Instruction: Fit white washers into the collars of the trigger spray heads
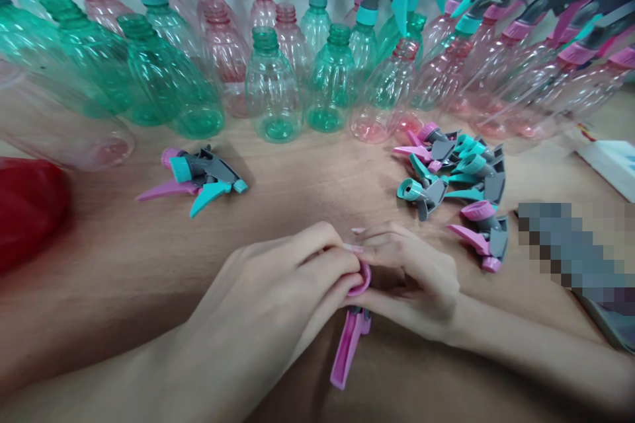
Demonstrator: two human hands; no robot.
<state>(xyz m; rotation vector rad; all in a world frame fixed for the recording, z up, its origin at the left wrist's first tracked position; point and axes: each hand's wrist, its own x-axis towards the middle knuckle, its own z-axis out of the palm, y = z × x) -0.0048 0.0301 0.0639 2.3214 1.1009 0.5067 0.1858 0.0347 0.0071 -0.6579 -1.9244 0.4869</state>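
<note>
Both hands meet low in the middle of the head view around one spray nozzle with a pink trigger and pink collar. My left hand has its fingers closed at the collar, and their tips hide part of it. From the other side my right hand grips the same nozzle between thumb and fingers. The trigger hangs down below the hands, toward me. Most of the grey body is covered by my fingers. Beyond my left hand lie a teal and a pink spray nozzle close together.
Several loose spray nozzles lie right of centre. Along the back stand green and pink clear bottles, some open-necked, others with nozzles on. A red object sits at the left edge; a partly pixelated dark flat object lies at right.
</note>
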